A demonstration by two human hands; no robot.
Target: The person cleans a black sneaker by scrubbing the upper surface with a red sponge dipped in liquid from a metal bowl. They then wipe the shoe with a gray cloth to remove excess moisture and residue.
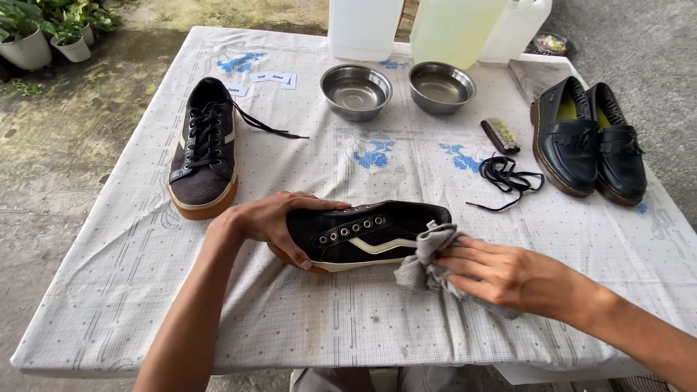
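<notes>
Right hand (508, 276): fingers laid nearly flat, pressing a grey cloth (425, 261) against the heel end of the black sneaker (370, 234).
Left hand (265, 221): curled around the sneaker's toe end, pinning it on its side, eyelets up and laces out.
Sneaker's place: near-centre of the table (348, 319), its white stripe facing the camera.
Step in hand: wiping the side, by my judgement; heel panel under the cloth.
Next move calls for: a firm left-hand brace while the cloth travels toward 9 o'clock along the stripe.
Around: loose lace (508, 178) at 1 o'clock, laced sneaker (205, 149) at 10, two steel bowls (398, 88) at 12, black loafers (589, 138) at 2.
</notes>
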